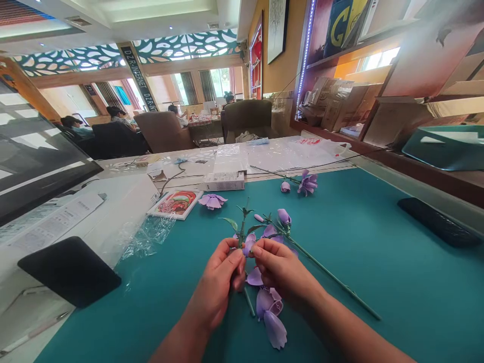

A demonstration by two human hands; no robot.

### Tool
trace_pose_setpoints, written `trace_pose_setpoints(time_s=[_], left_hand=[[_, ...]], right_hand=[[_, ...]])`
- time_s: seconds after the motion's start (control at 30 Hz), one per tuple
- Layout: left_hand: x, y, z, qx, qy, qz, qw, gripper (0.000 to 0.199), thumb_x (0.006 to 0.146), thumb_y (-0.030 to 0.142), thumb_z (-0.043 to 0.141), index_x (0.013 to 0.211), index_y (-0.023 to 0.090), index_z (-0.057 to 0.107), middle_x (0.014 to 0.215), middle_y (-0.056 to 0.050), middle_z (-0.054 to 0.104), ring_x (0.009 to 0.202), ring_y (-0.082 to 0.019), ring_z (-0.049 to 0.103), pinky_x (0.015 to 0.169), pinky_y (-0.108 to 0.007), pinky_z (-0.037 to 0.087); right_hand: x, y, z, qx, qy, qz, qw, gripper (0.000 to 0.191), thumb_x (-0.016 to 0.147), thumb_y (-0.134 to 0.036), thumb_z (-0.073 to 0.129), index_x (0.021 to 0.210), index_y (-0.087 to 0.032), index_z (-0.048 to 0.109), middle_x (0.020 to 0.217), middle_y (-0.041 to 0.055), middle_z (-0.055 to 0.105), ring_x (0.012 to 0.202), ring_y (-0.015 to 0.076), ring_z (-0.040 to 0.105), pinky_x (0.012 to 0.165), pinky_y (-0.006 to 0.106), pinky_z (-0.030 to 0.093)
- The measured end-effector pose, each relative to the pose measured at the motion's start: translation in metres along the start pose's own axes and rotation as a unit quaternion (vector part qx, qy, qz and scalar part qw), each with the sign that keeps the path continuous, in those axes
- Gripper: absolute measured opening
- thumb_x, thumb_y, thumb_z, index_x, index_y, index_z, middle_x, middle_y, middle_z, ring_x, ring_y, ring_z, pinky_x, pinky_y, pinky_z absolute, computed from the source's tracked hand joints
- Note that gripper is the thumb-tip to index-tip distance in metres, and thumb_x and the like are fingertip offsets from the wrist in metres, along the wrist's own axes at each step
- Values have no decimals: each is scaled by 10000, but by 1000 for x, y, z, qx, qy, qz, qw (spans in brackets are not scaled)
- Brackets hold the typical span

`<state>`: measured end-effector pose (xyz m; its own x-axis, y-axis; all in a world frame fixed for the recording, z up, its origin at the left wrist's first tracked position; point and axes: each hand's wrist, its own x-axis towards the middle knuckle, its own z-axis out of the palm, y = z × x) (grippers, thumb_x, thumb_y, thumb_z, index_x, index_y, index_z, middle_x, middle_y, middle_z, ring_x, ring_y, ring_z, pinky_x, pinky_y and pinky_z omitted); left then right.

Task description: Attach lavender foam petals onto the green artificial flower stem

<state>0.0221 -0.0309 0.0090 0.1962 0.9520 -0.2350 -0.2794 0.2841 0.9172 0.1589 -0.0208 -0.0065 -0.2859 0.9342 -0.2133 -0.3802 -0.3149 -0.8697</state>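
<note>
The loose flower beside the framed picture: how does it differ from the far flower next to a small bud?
The loose flower shows no stem, while the far flower joins a green stem. The loose flower spreads wide and low; the far flower looks taller and more bunched. Both are purple and lie on the teal mat.

Matt green mat (pixel 378 227), smooth plastic-looking purple petals (pixel 275 328), glossy, crinkled clear plastic wrap (pixel 149 236).
</note>
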Motion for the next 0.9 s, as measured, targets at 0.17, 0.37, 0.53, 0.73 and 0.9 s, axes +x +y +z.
trace_pose_setpoints(time_s=[0.17, 0.37, 0.53, 0.73, 0.9], left_hand=[[2, -1, -3, 14, -23, -33, 999, 345, 710, 412, 738, 890, 166, 578, 488, 121, 296, 405, -17, 156, 394, -171, 130], [2, 2, -1, 21, 29, -29, 999, 406, 617, 443, 803, 764, 152, 561, 522, 107, 358, 404, -1, 193, 388, -165, 148], [3, 5, -3, 16, 20, -31, 999, 427, 607, 469, 804, 697, 148, 537, 542, 88, 468, 359, 22, 221, 373, -159, 147], [3, 9, -7, 3, -22, -60, 998, 459, 563, 476, 831, 661, 137, 537, 561, 62, 544, 326, 31, 261, 361, -156, 155], [3, 8, -8, -11, -50, -69, 996, 478, 547, 481, 842, 659, 144, 523, 481, 80, 492, 312, 25, 235, 350, -161, 121]], right_hand=[[-2, 8, 3, 110, -36, 53, 992, 416, 609, -461, 800, 783, -170, 560, 502, -107, 400, 398, 19, 166, 393, 198, 77], [-5, 11, 11, 118, -37, 53, 991, 407, 630, -455, 800, 732, -176, 523, 480, -124, 301, 418, 29, 146, 397, 194, 87], [-6, 8, 12, 17, 18, 8, 1000, 404, 693, -493, 731, 682, -194, 460, 489, -111, 348, 411, 37, 203, 390, 195, 130], [-7, 2, 4, -130, -2, -149, 980, 203, 793, -384, 634, 881, -204, 670, 742, -3, 618, 634, 111, 517, 566, 230, 398], [-10, 2, -1, -330, 13, -309, 892, 164, 845, -237, 579, 858, -237, 742, 694, 11, 587, 659, 129, 531, 588, 238, 405]])
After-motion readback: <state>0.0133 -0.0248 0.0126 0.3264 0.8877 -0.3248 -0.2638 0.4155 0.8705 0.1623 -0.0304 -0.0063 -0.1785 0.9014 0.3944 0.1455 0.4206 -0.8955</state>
